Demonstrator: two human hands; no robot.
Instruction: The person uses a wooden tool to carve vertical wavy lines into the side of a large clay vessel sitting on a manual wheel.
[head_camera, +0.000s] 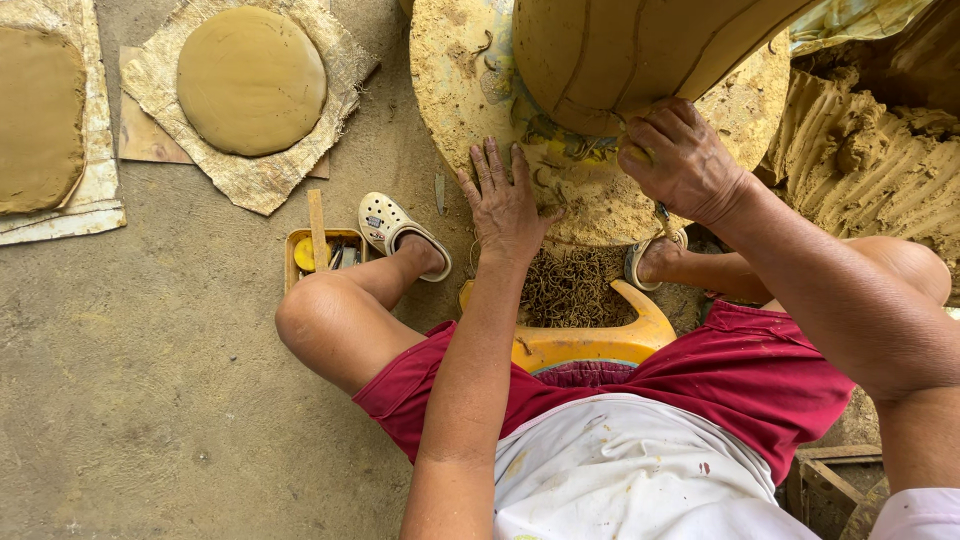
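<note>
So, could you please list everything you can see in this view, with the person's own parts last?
clay pot: one, tan, on the round base at top centre
round base: one, clay-caked, under the pot
clay discs: two, tan, on worn mats at top left, one cut off by the edge
small tray: one, yellow, holding tools, beside the left foot
wooden stick: one, lying across the tray
clay shavings: a pile, brown, below the base
stool: one, yellow, under the person
clay heap: one, ridged, at right
clogs: two, cream, on the feet
left hand: flat on the base
right hand: grip closed at the pot's lower edge
</note>
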